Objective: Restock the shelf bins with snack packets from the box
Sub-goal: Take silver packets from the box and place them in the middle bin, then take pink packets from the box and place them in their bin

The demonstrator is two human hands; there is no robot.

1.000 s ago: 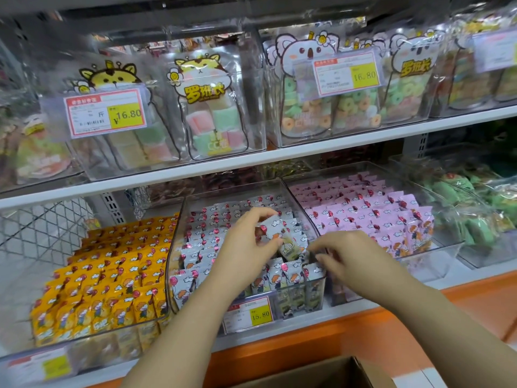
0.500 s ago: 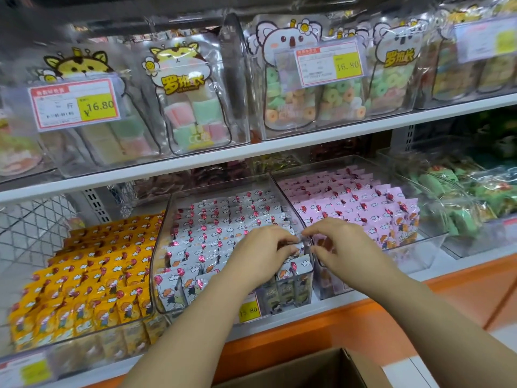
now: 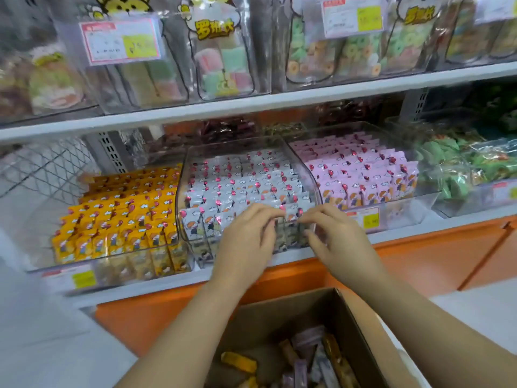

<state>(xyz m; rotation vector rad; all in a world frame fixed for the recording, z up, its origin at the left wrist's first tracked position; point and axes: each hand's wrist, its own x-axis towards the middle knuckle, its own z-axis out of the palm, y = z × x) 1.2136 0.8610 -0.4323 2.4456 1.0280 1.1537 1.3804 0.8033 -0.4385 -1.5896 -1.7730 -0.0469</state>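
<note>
White balloon-print snack packets [image 3: 246, 186] filled the clear plastic middle bin [image 3: 183, 175]; left hand [image 3: 246, 233] and right hand [image 3: 335, 236], fingers curled, both pinched a packet in its near row

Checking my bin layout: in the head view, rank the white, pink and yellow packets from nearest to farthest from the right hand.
1. White packets, middle bin, at the fingertips of the right hand.
2. Pink packets, next bin to the right.
3. Yellow packets, left bin, beyond the left hand.
</note>
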